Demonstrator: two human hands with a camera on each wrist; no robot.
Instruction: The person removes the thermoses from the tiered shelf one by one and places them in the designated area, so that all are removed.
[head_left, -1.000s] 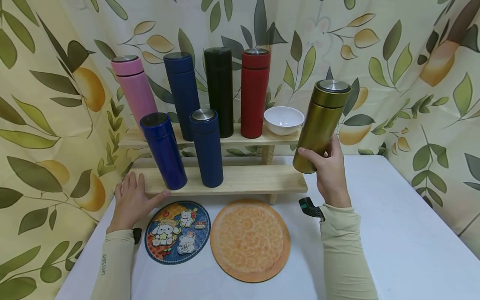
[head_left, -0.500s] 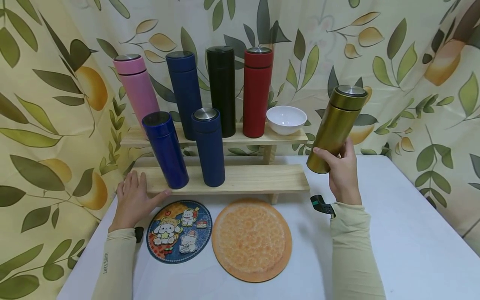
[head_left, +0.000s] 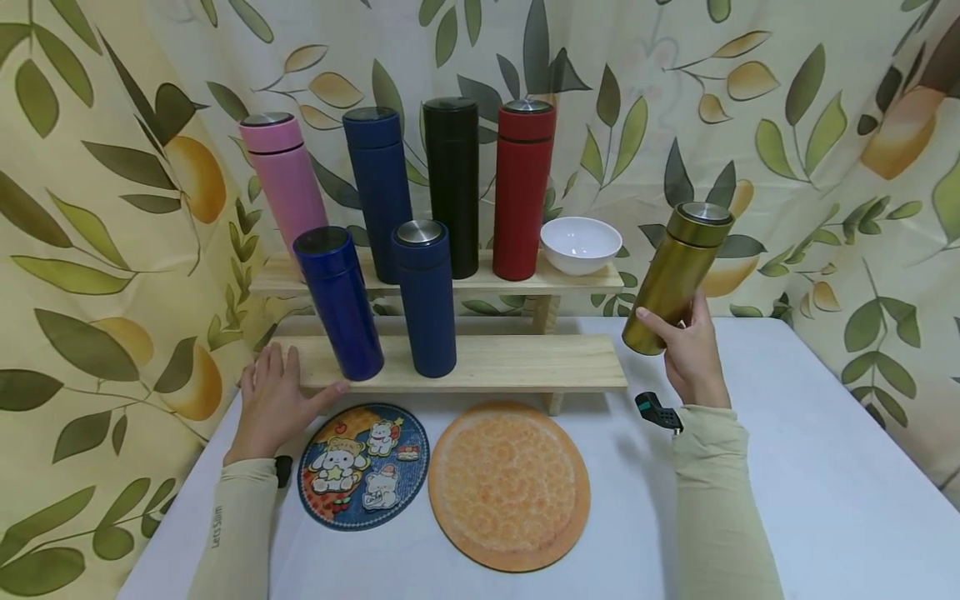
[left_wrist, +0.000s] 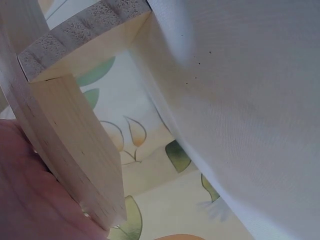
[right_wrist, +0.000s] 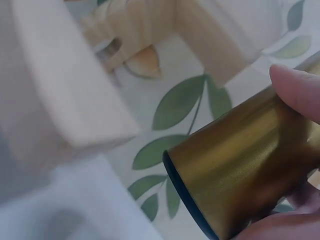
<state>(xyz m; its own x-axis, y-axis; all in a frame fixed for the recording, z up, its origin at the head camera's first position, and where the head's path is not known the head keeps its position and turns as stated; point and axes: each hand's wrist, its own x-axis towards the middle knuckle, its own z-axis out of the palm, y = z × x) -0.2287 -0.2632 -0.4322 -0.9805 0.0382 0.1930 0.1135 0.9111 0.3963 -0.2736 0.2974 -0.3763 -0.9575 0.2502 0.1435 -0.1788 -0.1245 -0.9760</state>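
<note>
In the head view my right hand (head_left: 692, 354) grips the lower part of a gold thermos flask (head_left: 678, 275). The flask tilts, top to the right, off the shelf's right end. In the right wrist view, the thumb and fingers wrap round the gold body, and its dark base rim shows. My left hand (head_left: 277, 400) rests at the left end of the lower wooden shelf (head_left: 532, 360), thumb stretched along the front edge. On that shelf stand a glossy blue flask (head_left: 341, 304) and a matte navy flask (head_left: 425, 300).
The upper shelf (head_left: 487, 284) bears a pink flask (head_left: 285, 179), a navy flask (head_left: 378, 196), a black flask (head_left: 454, 192), a red flask (head_left: 523, 192) and a white bowl (head_left: 581, 246). Before the rack lie a cartoon round mat (head_left: 365, 467) and a tan round mat (head_left: 510, 487).
My right hand has carried the gold flask rightward, away from the shelf's end, and then slightly lower. The left hand stays at the lower shelf's left end.
</note>
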